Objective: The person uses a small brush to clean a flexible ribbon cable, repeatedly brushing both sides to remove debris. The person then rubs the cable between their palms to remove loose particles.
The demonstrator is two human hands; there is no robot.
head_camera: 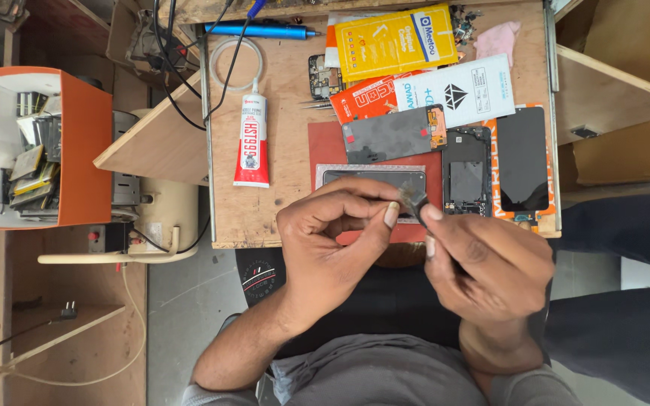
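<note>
1. Both hands sit closest to the lens, raised over the lap at the near edge of the wooden bench (265, 203). Left hand (332, 240) is curled narrow, thumb and forefinger pinched on a small dark strip (414, 200).
2. Right hand (487, 267) pinches the same strip from the other side, remaining fingers folded under; likely held up close for a better look at a tiny piece.
3. Strip hovers just above a dark phone (374, 178) lying flat on a red mat (326, 146), within easy reach.
4. Glue tube (252, 135), opened phone body (466, 171), black screen panel (521, 158) and flat packets (396, 41) lie spread side by side farther back, each visible at a glance.
5. Orange bin (84, 150) at the left holds scrap parts.
6. Hard to tell: what the strip is; fingers cover most of it. Right palm is hidden.
</note>
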